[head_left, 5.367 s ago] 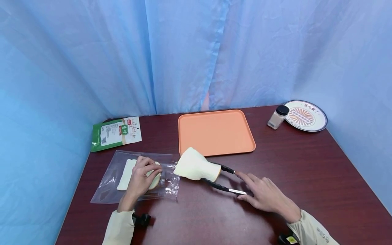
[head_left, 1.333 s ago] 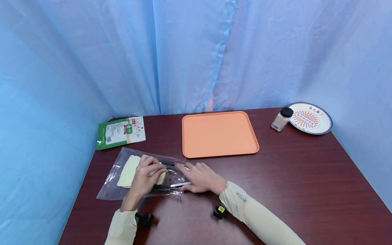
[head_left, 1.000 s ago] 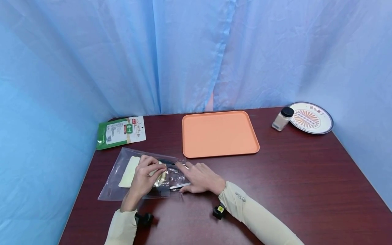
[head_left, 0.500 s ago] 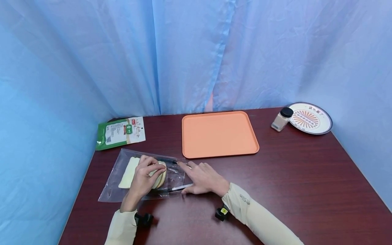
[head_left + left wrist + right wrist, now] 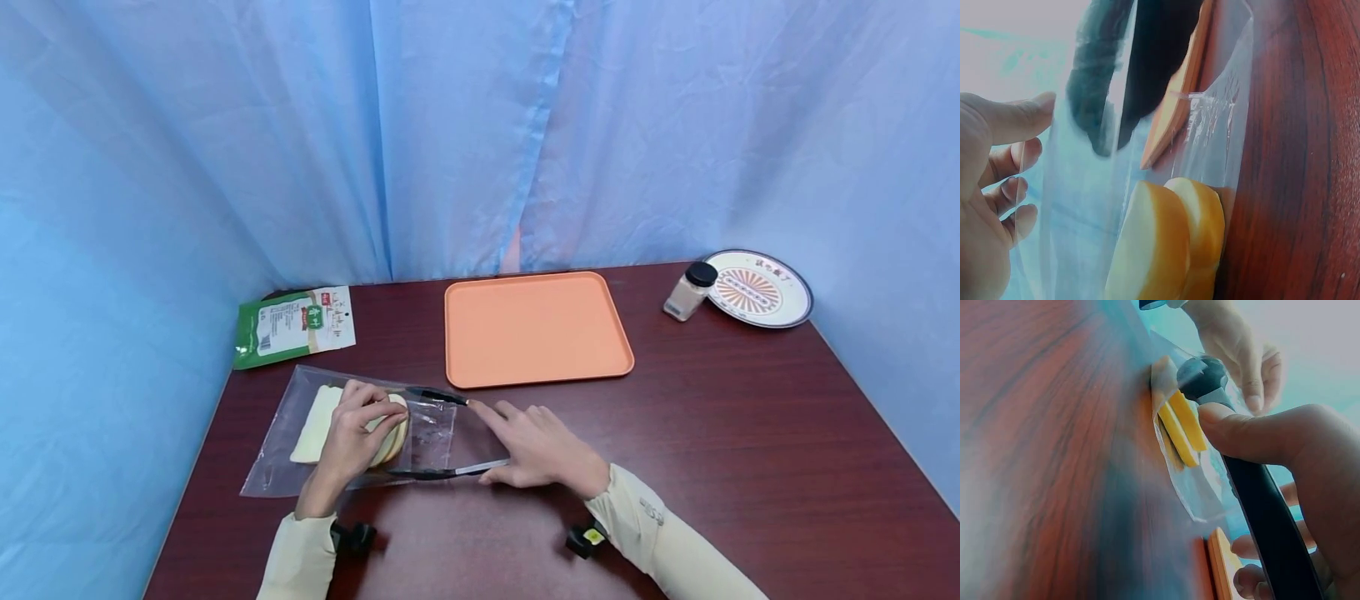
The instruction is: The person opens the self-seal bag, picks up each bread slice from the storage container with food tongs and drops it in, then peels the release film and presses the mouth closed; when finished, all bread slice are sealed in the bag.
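In the head view my left hand [image 5: 352, 429] pinches the upper film of a clear plastic bag [image 5: 270, 467] and lifts it. Inside the bag lie several bread slices [image 5: 315, 429], pale with a yellow-brown crust [image 5: 1172, 237], partly hidden behind that hand. My right hand [image 5: 536, 446] holds tongs [image 5: 483, 468] with thumb and fingers on opposite arms. The arms are spread wide, and their black ends [image 5: 1141, 56] still overlap the bag's open right end. No bread shows between the tong ends.
Behind the bag lies an orange tray [image 5: 538, 333]. A green and white spice packet [image 5: 296, 325] is at the back left. At the back right stand a black-capped shaker jar [image 5: 688, 293] and a patterned plate [image 5: 795, 308]. Blue curtains [image 5: 465, 133] enclose the table.
A bread slice once gripped in the tongs, outside the bag, is now inside it. Over the last second the tongs have spread and slid back rightward with my right hand. My left hand stays put.
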The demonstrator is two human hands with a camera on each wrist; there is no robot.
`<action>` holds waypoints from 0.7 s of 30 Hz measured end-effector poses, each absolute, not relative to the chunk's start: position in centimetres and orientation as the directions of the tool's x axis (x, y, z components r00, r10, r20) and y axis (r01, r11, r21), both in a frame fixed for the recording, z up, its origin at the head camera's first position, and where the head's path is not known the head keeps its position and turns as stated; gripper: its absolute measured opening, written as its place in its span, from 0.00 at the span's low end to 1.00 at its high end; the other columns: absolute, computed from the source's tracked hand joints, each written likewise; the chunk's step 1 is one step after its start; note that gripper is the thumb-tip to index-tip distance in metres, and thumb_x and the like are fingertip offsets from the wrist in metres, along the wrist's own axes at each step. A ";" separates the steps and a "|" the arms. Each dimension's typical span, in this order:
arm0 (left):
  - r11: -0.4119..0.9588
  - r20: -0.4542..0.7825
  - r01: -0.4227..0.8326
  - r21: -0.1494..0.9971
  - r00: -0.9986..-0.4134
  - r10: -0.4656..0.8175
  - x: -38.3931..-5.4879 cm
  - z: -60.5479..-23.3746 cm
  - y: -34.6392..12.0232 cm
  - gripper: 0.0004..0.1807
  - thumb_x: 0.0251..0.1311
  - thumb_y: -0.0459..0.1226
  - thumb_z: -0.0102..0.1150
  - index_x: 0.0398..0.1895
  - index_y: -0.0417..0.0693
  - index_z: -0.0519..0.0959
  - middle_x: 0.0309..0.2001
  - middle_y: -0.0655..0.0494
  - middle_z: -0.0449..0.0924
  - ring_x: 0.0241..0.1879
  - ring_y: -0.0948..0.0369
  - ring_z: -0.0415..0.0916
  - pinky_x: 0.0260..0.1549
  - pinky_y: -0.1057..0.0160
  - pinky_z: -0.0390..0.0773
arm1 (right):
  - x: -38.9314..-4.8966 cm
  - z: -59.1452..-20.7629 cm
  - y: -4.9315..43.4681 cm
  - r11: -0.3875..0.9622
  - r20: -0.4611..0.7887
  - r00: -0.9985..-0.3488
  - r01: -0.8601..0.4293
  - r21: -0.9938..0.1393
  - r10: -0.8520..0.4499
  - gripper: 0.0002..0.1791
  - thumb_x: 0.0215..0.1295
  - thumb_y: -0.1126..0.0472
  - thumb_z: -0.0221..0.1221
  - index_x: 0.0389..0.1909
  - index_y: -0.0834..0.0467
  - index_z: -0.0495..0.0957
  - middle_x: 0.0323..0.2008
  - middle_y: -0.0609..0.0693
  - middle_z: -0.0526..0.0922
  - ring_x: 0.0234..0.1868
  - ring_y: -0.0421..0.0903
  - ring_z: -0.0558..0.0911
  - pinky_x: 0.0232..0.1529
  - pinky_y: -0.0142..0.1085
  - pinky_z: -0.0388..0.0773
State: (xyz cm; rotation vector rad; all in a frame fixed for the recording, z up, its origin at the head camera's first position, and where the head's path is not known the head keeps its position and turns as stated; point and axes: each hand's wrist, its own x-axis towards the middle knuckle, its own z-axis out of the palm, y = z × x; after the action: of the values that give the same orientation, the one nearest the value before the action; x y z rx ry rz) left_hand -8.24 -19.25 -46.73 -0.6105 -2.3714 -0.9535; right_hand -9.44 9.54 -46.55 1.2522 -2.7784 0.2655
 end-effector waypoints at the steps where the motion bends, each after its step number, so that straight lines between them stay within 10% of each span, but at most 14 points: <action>1: 0.654 0.601 0.570 0.497 -0.770 0.215 -8.3 -46.7 -19.2 0.03 0.48 0.31 0.74 0.27 0.43 0.89 0.26 0.57 0.75 0.35 0.62 0.63 0.33 0.68 0.63 | -9.3 -46.5 10.0 0.654 0.149 -0.666 -0.746 -0.127 -0.731 0.57 0.47 0.25 0.66 0.73 0.53 0.63 0.46 0.52 0.84 0.20 0.47 0.78 0.26 0.40 0.78; 12: 0.675 0.581 0.545 0.496 -0.787 0.209 -8.2 -46.5 -19.1 0.04 0.46 0.29 0.76 0.26 0.43 0.89 0.25 0.57 0.75 0.36 0.62 0.64 0.33 0.69 0.64 | -8.0 -45.8 15.0 0.689 0.266 -0.716 -0.696 -0.204 -0.645 0.56 0.44 0.29 0.71 0.71 0.56 0.66 0.37 0.47 0.81 0.18 0.34 0.65 0.23 0.32 0.69; 21: 0.681 0.577 0.538 0.497 -0.791 0.204 -8.2 -46.5 -18.9 0.06 0.44 0.28 0.76 0.26 0.44 0.89 0.25 0.57 0.74 0.36 0.62 0.64 0.33 0.70 0.64 | -6.3 -46.1 20.4 0.774 0.305 -0.832 -0.547 -0.319 -0.463 0.58 0.40 0.37 0.76 0.73 0.52 0.65 0.43 0.49 0.84 0.28 0.38 0.82 0.31 0.36 0.77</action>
State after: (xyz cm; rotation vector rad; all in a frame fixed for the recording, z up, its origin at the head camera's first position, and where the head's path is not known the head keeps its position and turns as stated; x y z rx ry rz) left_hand -8.18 -18.95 -46.53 -0.5734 -2.4101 -0.9269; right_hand -6.27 20.42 -46.07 0.7948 -2.7581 0.5912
